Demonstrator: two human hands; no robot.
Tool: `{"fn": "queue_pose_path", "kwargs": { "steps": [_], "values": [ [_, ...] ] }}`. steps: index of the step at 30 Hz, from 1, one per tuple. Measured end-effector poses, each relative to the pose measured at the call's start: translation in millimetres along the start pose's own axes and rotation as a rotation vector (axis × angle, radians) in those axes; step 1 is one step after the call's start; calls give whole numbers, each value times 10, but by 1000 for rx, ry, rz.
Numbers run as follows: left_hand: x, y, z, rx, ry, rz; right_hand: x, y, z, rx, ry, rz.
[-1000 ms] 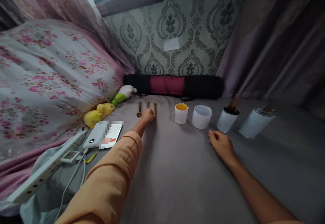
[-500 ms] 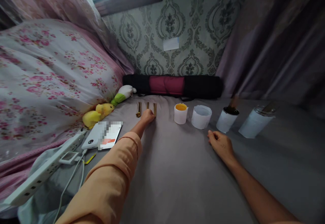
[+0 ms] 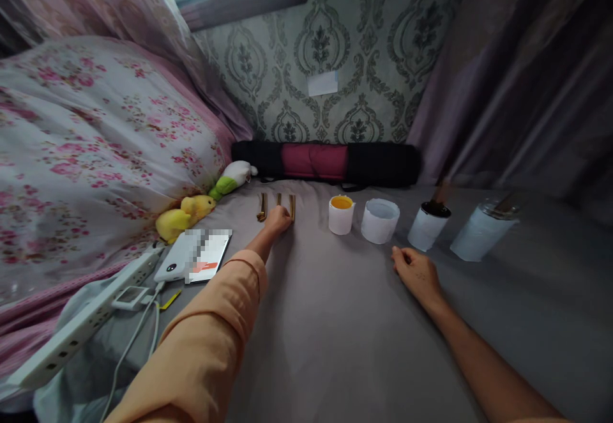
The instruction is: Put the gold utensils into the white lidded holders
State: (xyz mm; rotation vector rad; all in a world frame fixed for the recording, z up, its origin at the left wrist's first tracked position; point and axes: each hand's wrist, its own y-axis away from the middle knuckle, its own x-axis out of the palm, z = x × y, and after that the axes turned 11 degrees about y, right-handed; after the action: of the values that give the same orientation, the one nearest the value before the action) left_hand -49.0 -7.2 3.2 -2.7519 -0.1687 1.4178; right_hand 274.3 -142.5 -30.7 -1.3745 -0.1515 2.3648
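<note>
On the grey sheet, my left hand [image 3: 278, 222] is closed over the lower end of the middle one of three slim brown-and-gold strips. Its fingertips meet the right strip [image 3: 292, 206]; whatever they pinch is hidden. The left strip [image 3: 262, 207] lies apart, curled at its near end. My right hand [image 3: 416, 273] rests on the sheet, fingers loosely curled in, nothing visible in them. Just beyond it stand a wide white cup [image 3: 380, 223] and a white-wrapped can [image 3: 428, 228] with a dark inside. Further left is a small white cup [image 3: 340, 217] with yellow-orange inside.
A white-wrapped jar [image 3: 483, 234] holding thin sticks stands far right. Along the wall lies a black and maroon roll [image 3: 316, 161]. To the left are plush toys [image 3: 184, 218], a white device [image 3: 179, 257], a power strip [image 3: 86, 321] and cables.
</note>
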Motion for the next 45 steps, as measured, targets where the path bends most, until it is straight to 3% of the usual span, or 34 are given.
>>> {"fn": "queue_pose_path", "kwargs": {
  "steps": [28,45],
  "values": [
    [-92,82,-82,-71,-37,-42,13,-6,-10,-10,10,-14],
    [-81,-19,-25,-53,198,-75,35,-11,-36,-19,9,-9]
  ]
}}
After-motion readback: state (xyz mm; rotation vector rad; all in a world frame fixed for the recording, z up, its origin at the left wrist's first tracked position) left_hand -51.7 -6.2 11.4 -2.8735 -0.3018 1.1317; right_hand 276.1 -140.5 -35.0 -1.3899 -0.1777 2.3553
